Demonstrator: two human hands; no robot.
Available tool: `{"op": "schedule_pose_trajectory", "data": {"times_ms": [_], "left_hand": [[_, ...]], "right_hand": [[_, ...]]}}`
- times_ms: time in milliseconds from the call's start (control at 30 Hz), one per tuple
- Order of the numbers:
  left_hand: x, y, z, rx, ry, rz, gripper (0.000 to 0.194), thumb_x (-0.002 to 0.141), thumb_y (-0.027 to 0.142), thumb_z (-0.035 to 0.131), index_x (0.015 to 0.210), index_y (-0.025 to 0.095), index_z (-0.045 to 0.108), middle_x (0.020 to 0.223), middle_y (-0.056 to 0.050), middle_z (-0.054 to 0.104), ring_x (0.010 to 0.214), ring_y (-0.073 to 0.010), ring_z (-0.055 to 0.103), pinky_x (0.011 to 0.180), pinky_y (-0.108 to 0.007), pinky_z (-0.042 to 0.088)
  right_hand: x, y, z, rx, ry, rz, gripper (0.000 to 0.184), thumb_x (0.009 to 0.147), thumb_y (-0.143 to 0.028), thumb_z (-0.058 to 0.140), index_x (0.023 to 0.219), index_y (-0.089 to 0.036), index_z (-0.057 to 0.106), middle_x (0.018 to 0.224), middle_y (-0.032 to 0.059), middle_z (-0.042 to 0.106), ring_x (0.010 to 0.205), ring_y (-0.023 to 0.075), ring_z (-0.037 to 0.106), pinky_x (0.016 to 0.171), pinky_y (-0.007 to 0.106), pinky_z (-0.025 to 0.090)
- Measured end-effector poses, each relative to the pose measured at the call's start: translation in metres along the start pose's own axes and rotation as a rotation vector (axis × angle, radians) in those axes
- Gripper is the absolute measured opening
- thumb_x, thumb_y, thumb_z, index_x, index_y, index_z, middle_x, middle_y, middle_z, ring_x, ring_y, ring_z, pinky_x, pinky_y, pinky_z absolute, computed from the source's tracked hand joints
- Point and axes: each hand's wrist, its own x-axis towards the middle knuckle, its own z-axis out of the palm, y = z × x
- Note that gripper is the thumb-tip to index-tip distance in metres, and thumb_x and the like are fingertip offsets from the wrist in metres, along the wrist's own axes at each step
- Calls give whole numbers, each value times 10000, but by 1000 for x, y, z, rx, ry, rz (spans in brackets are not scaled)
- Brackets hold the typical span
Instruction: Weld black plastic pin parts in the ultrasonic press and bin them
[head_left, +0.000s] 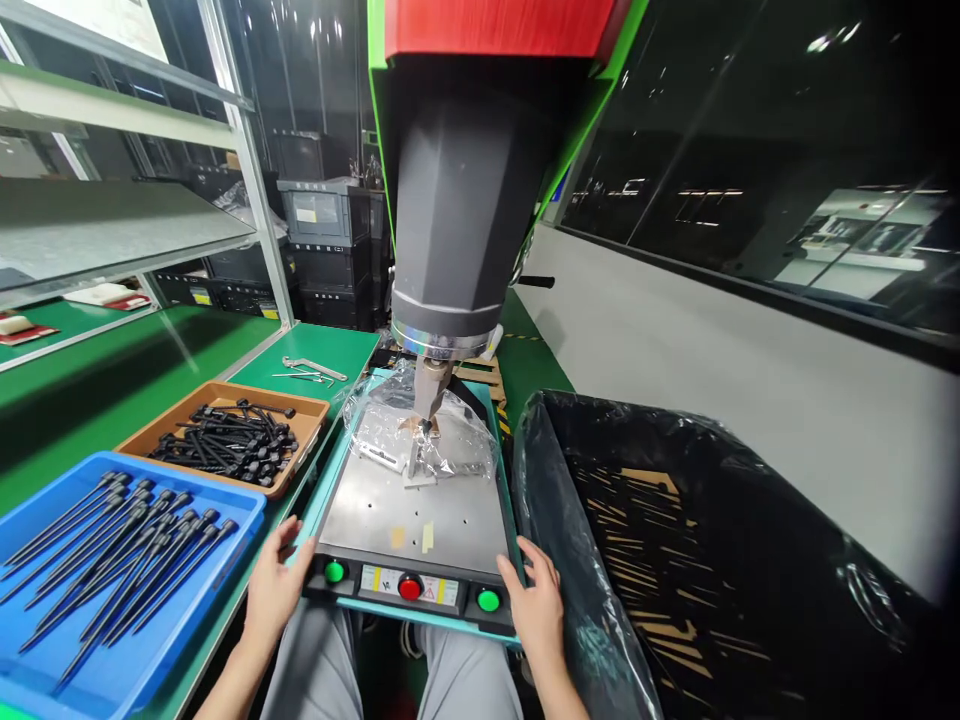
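Note:
My left hand (279, 578) is at the left front corner of a metal machine bed (442, 515), beside a green button (334, 571). Its fingers are curved and apart, with nothing in them. At the right front corner is my right hand (538, 598), fingers spread and empty, close to another green button (488, 600). Whether either hand touches the machine's edge I cannot tell. Between the two green buttons sits a red button (410, 588). Above the bed, a tapered metal tool head (432, 385) points down at a small fixture (420, 460) surrounded by clear plastic film (472, 440).
On the left, a blue tray (251, 525) holds long black rods with blocky heads (135, 515). Behind it is a brown tray (319, 415) of similar black pieces. Wrenches (315, 368) lie on the green bench. At right stands a film-lined bin (551, 470) with brown strips inside.

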Motion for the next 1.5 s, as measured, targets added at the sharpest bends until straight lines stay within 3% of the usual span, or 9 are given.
{"op": "schedule_pose_trajectory", "data": {"times_ms": [133, 267, 400, 733, 933, 1233, 1367, 1433, 1500], "left_hand": [[-27, -28, 8, 193, -136, 55, 774, 713, 545, 672, 1344, 149, 458, 1358, -168, 522, 1262, -339, 495, 1056, -516, 407], [-23, -39, 14, 258, -195, 118, 726, 759, 539, 620, 1359, 169, 442, 1361, -154, 516, 1282, -334, 475, 1085, -522, 365], [-14, -41, 8, 262, -244, 144, 660, 772, 506, 622, 1340, 207, 467, 1337, -123, 538, 1253, -314, 506, 1047, -491, 413], [-18, -36, 11, 257, -209, 182, 635, 782, 497, 615, 1331, 210, 478, 1323, -118, 547, 1246, -319, 509, 1061, -487, 397], [-22, -38, 11, 240, -228, 167, 734, 766, 501, 628, 1392, 190, 406, 1393, -146, 478, 1309, -317, 450, 1110, -490, 343], [-23, -44, 12, 193, -217, 126, 730, 742, 512, 652, 1362, 185, 451, 1391, -143, 496, 1313, -331, 445, 1121, -509, 325], [-20, -27, 9, 133, -132, 63, 669, 737, 522, 658, 1288, 169, 520, 1317, -150, 550, 1231, -344, 520, 1059, -516, 405], [-19, -6, 12, 81, -59, 66, 615, 761, 508, 645, 1273, 188, 532, 1324, -142, 541, 1184, -332, 555, 1015, -499, 449], [-16, 18, 24, -41, -76, 72, 555, 777, 480, 649, 1247, 201, 552, 1335, -136, 536, 1160, -308, 574, 1002, -467, 465]], "right_hand": [[-19, 34, -9, -299, -13, -87, 780, 743, -633, 606, 1325, -124, 504, 1319, 207, 519, 1252, 395, 455, 1050, 557, 356], [-27, 45, -5, -356, -146, -163, 704, 845, -542, 534, 1423, -163, 396, 1404, 159, 456, 1297, 329, 445, 1063, 468, 391], [-32, 51, -8, -401, -188, -222, 668, 891, -474, 515, 1474, -211, 321, 1471, 118, 397, 1339, 294, 413, 1083, 431, 387], [-38, 63, -8, -391, -139, -254, 705, 877, -558, 516, 1469, -214, 343, 1450, 137, 440, 1315, 324, 447, 1079, 472, 390], [-43, 59, -7, -401, -168, -213, 728, 876, -498, 521, 1499, -213, 274, 1488, 141, 386, 1361, 317, 384, 1091, 479, 367], [-42, 60, -7, -394, -156, -171, 745, 866, -516, 520, 1496, -199, 282, 1480, 156, 395, 1350, 323, 398, 1086, 499, 361], [-43, 56, -8, -372, -152, -171, 741, 856, -512, 534, 1486, -195, 309, 1470, 153, 413, 1344, 323, 408, 1084, 496, 367], [-42, 53, -9, -346, -155, -165, 726, 854, -515, 542, 1474, -198, 337, 1458, 144, 433, 1338, 318, 419, 1083, 486, 374], [-39, 50, -11, -313, -156, -154, 700, 852, -525, 546, 1449, -199, 384, 1436, 136, 463, 1325, 313, 437, 1081, 476, 382]]}}
